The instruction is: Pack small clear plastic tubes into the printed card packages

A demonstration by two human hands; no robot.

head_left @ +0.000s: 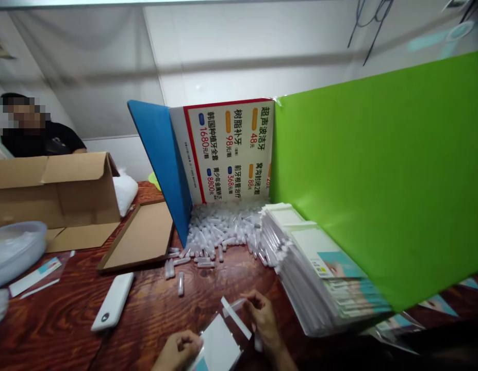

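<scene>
Near edge of the wooden table: left hand clenched on the near-left corner of a clear packet with a white card; right hand pinching the packet's flap at its far end. Beyond: a heap of small clear tubes, a stack of packets at right, a white power bank at left.

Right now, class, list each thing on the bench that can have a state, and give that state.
Left hand: pinching the clear sleeve's corner.
Right hand: fingers at the sleeve's open flap.
Sleeve: flap open, white card inside.
Carton: open, flaps out.
Tubes: heaped loose, a few strays.
Packets: stacked, fanned out.
Power bank: flat on the table.
</scene>
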